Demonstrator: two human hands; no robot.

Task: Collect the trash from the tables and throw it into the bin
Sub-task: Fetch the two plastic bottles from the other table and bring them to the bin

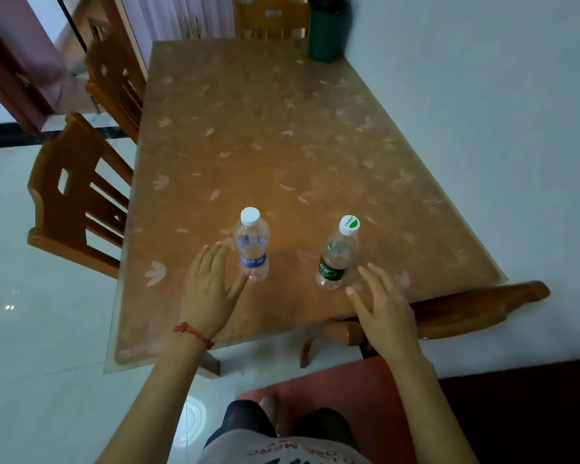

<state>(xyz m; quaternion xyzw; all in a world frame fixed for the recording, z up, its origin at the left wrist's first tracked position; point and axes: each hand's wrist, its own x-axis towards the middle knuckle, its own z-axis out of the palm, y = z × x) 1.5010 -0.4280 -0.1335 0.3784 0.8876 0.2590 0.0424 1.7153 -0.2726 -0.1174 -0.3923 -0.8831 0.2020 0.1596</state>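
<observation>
Two clear plastic bottles stand upright near the front of the wooden table. The blue-labelled bottle has a white cap. The green-labelled bottle has a white and green cap. My left hand is open just left of the blue-labelled bottle, fingers spread, thumb close to its base. My right hand is open just right of the green-labelled bottle, not touching it. Neither hand holds anything.
A dark green container stands at the table's far right corner against the wall. Wooden chairs line the left side, another at the far end, and one chair sits at the near right. A red stool is below me.
</observation>
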